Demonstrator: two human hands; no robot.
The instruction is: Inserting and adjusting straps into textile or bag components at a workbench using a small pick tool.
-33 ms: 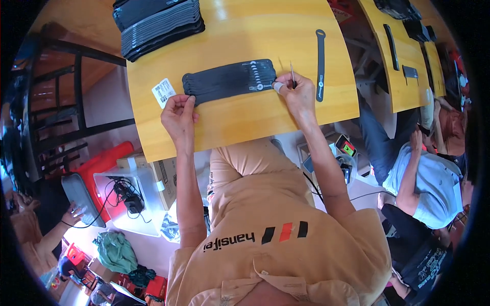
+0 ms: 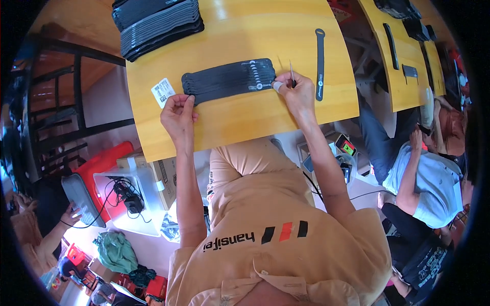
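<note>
A flat bundle of overlapping black straps (image 2: 224, 81) with white print near its right end lies across the wooden table. My left hand (image 2: 178, 115) has thumb and forefinger closed on the bundle's near left corner. At the bundle's right end, the fingertips of my right hand (image 2: 300, 97) touch the strap edges; a pale wrap circles one finger. That hand also holds a thin pointed metal tool (image 2: 292, 74) with a dark grip, tip away from me; its exact kind is unclear. A white printed label (image 2: 162, 92) sits just left of the bundle.
On the wooden table (image 2: 245, 130), a thick pile of black straps (image 2: 161, 30) stands far left. One single strap (image 2: 320, 66) with a holed end lies to the right. Below left is a clear plastic bin (image 2: 148, 219) with black cables. People sit at a second table (image 2: 403, 97) on the right.
</note>
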